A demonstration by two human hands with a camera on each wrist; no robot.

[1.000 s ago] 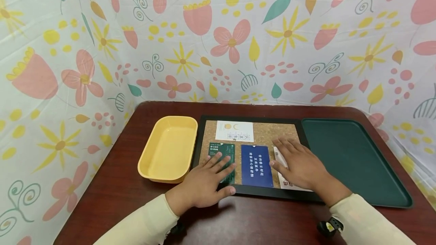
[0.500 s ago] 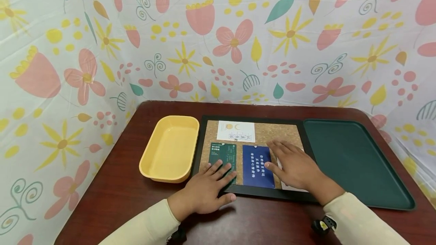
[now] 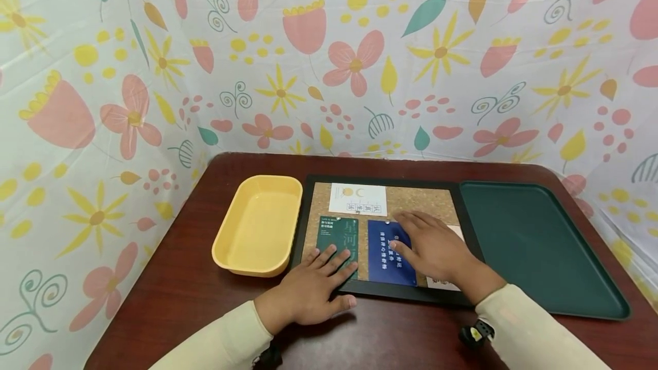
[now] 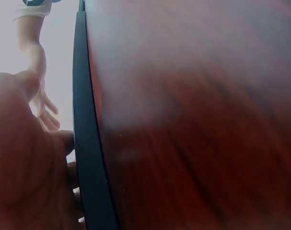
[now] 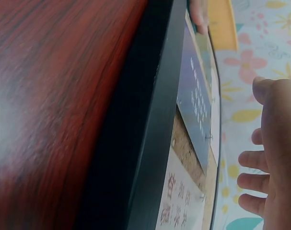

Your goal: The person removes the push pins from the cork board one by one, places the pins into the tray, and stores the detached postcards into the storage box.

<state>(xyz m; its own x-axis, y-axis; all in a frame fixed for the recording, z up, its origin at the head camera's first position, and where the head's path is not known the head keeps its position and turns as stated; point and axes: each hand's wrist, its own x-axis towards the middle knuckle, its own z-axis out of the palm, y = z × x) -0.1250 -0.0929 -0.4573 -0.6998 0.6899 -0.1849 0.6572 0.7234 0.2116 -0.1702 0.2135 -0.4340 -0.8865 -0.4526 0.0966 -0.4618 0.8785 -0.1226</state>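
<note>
A cork board [image 3: 422,201] in a black frame lies on the table, with several cards pinned to it. My left hand [image 3: 311,291] lies with spread, straight fingers over the lower part of the green card [image 3: 336,232] and the frame's near edge. Above the board, my right hand [image 3: 436,249] is flat with its fingers extended, holding nothing. It overlaps the blue card [image 3: 380,256] and hides most of the lower right white card [image 3: 441,285]. In the right wrist view, a gap shows between the right fingers [image 5: 253,182] and the board. Another white card [image 3: 354,196] is at the top left.
A yellow plastic basin [image 3: 259,224] stands close to the board's left side. Right of the board, a dark green tray [image 3: 534,244] lies against the frame. A floral cloth [image 3: 329,61] hangs behind the brown table [image 3: 180,296].
My right hand has moved left, from over the lower right white card to over the blue card's right side. The left hand has drawn slightly nearer, uncovering more of the green card.
</note>
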